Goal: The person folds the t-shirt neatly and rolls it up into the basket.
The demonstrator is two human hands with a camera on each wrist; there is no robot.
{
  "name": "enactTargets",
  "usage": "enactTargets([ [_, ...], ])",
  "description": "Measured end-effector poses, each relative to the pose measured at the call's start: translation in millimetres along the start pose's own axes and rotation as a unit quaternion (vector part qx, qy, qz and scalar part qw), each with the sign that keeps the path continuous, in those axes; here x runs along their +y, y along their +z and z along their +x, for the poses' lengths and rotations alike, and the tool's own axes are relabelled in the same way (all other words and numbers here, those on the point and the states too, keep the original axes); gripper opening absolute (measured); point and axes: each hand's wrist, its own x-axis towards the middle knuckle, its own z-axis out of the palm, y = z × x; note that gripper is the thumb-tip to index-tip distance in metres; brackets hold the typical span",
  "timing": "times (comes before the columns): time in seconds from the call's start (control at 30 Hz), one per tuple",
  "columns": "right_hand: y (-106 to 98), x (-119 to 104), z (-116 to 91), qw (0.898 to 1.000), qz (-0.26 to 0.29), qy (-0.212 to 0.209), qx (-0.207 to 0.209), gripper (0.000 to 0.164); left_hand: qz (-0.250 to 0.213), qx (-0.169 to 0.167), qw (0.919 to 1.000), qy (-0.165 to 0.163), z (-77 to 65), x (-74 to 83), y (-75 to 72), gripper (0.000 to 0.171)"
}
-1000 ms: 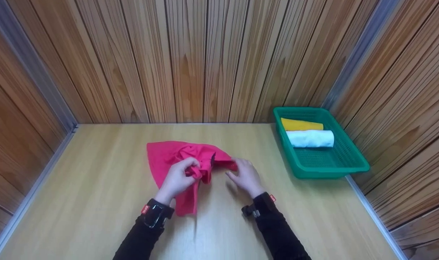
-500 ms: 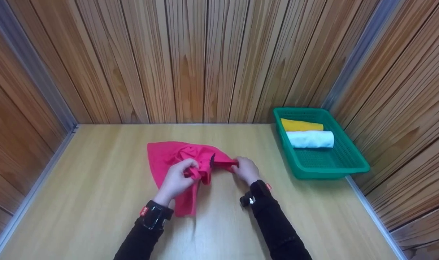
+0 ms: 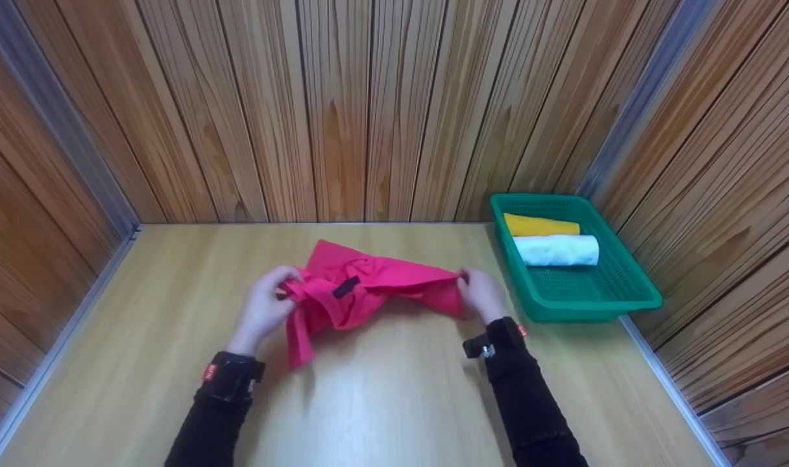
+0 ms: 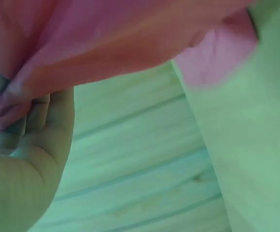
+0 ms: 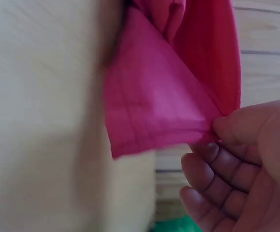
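Note:
A bright pink garment point(image 3: 362, 285) with a small black patch point(image 3: 346, 287) lies bunched and twisted between my hands, partly lifted off the table. At its left end, my left hand point(image 3: 265, 308) pinches gathered cloth; a loose strip of it hangs below the fingers. My right hand point(image 3: 482, 293) holds the right end. Seen from the right wrist, the thumb and forefinger pinch a corner of a stitched hem point(image 5: 152, 142), while the other fingers curl loosely beneath. From the left wrist, cloth point(image 4: 106, 43) stretches across the top and a fold is tucked in the fingers.
On the right, close to the wooden side wall point(image 3: 712, 259), stands a green plastic basket point(image 3: 595, 305). It holds a rolled yellow cloth point(image 3: 540, 226) and a rolled white cloth point(image 3: 557, 250). The wooden table point(image 3: 381, 402) meets a plank wall point(image 3: 336, 117) at the back.
The right hand went from touching the garment's right end to pinching it, then moved right. My left hand moved left with its grip, so the cloth is spread wider and the black patch shows more.

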Motion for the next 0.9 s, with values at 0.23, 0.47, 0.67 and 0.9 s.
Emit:
enactTargets([
  [0.23,-35.8,13.6,-0.8,0.999,-0.008,-0.002,0.037,0.031,0.029,0.039,0.9967,-0.065,2.9,-12.6,-35.3,0.026],
  [0.47,-70.6,20.0,-7.3,0.996,0.023,-0.005,0.081,0.025,0.060,0.097,0.9891,-0.093,2.2,-18.0,-65.1,0.023],
  [0.67,-86.3,18.0,-9.2,0.994,0.022,-0.014,0.105,0.021,0.064,0.114,0.9859,-0.105,3.3,-9.4,-77.5,0.021],
  [0.9,-85.7,19.1,-11.6,0.989,-0.003,-0.051,0.138,0.023,0.062,0.129,0.9851,-0.095,5.2,-6.1,-80.5,0.019],
])
